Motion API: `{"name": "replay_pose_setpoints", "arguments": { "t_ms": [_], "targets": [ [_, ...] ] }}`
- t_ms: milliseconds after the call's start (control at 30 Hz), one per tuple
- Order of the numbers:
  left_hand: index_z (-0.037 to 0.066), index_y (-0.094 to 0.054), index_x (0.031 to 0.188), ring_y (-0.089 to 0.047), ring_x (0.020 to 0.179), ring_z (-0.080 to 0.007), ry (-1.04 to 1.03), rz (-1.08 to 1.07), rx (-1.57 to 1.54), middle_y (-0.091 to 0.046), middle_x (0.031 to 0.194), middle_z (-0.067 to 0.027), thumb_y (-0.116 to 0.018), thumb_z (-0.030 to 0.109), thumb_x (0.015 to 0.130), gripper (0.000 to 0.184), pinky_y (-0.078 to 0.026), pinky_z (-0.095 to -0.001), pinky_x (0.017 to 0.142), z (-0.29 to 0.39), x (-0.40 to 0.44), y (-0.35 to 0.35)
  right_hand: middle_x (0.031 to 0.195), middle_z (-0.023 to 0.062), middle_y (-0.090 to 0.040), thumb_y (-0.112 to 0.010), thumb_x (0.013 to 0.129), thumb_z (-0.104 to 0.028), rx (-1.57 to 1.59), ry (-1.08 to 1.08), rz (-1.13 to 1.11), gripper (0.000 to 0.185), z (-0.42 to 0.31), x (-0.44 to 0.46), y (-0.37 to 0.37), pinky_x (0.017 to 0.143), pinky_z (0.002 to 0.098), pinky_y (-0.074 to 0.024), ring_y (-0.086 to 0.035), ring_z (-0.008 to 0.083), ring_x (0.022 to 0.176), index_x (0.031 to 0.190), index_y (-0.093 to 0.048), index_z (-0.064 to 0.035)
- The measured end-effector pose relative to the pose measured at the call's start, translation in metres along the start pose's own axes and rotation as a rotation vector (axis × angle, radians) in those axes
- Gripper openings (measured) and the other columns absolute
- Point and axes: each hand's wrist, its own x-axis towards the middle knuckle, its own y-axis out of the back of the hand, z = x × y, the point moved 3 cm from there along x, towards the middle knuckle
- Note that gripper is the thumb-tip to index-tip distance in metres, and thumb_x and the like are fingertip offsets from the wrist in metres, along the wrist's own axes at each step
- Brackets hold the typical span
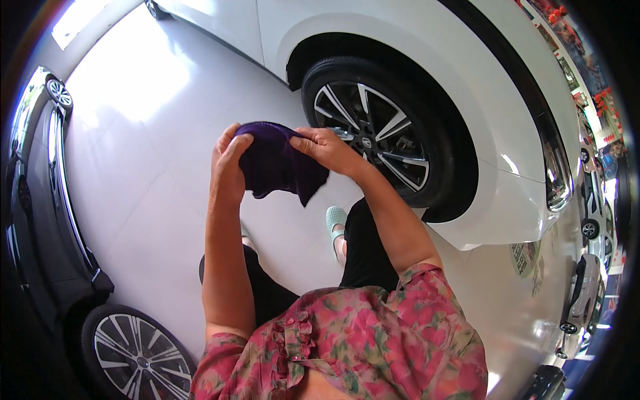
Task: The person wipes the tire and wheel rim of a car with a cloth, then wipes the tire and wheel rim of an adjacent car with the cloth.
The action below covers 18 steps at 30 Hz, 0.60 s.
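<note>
Stretched between my two hands is a dark purple cloth [275, 163], its lower edge hanging loose and uneven. My left hand [229, 157] pinches its upper left corner with the thumb in front. On the other side, my right hand [327, 148] grips the upper right edge between thumb and fingers. Just beyond my right hand stands the wheel [365, 137] of a white car [493, 120], with a black tyre and silver-and-black spokes. The cloth hangs apart from the wheel, over the floor.
A dark car [50, 200] stands along the left, its wheel [141, 360] near me at lower left. Pale glossy tiles [147, 173] make up the floor. My feet in light green clogs [336, 219] are below the cloth. More cars [583, 293] line the far right.
</note>
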Motion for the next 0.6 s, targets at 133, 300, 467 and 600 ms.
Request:
{"name": "replay_pose_setpoints", "arguments": {
  "t_ms": [133,300,467,600],
  "targets": [
    [0.005,-0.057,0.086,-0.054,0.071,-0.0064,-0.069,-0.029,-0.053,-0.057,0.076,0.0012,-0.061,0.014,0.082,0.010,-0.046,-0.0211,0.070,0.003,0.003,0.007,0.110,0.0105,-0.065,-0.057,0.094,-0.053,0.081,-0.018,-0.098,0.065,-0.010,-0.002,-0.005,0.094,0.0254,-0.0456,-0.059,0.0142,0.102,0.125,-0.057,0.0048],
    [0.005,-0.056,0.084,-0.047,0.072,-0.0064,-0.107,-0.076,0.073,-0.050,0.078,0.0020,-0.064,0.017,0.079,0.016,-0.042,-0.0209,0.070,0.001,0.002,0.005,0.099,0.0097,-0.068,-0.042,0.094,-0.067,0.131,-0.295,-0.187,0.079,0.004,0.001,-0.010,0.087,0.0255,-0.0493,-0.062,0.0129,0.092,0.114,-0.062,0.0068],
    [0.003,-0.056,0.085,-0.046,0.083,-0.0106,-0.055,-0.079,0.330,-0.042,0.088,-0.0004,-0.064,0.019,0.078,0.019,-0.040,-0.0241,0.077,-0.008,0.003,0.009,0.099,0.0071,-0.068,-0.045,0.100,-0.049,0.242,-0.317,-0.415,0.058,0.026,-0.003,-0.023,0.082,0.0265,-0.0521,-0.062,0.0111,0.090,0.114,-0.062,0.0045],
    [0.001,-0.058,0.088,-0.046,0.084,-0.0114,-0.117,-0.106,0.349,-0.044,0.088,-0.0012,-0.059,0.018,0.078,0.020,-0.038,-0.0245,0.080,0.001,0.000,0.006,0.108,0.0072,-0.066,-0.053,0.099,-0.033,0.493,-0.243,-0.432,0.043,0.027,-0.004,-0.030,0.084,0.0264,-0.0529,-0.063,0.0110,0.094,0.124,-0.057,0.0016]
  ]
}}
